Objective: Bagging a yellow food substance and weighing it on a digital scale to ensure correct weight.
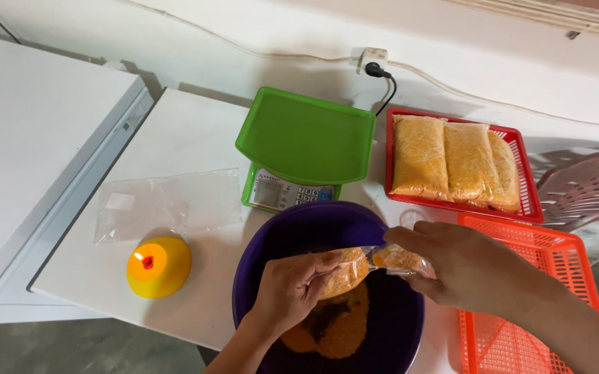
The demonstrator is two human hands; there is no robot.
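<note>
On the white tabletop (188,138), above a purple basin (313,225), both hands' fingers pinch shut on one small orange-filled bag (372,263): left hand (292,287), right hand (462,263).

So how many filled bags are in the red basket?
3: filled clear plastic bags of orange grains lie side by side in the red plastic basket, left, middle, right; more may hide underneath.

I see the bowl (396,325) at the table's (181,138) near edge, with the scale (304,149) right behind it. Left of the bowl sits the candle (159,266), and empty bags (168,204) lie just behind that. Right of the scale, a basket (529,201) holds filled bags (452,163); another basket (521,346) lies before it.
</note>
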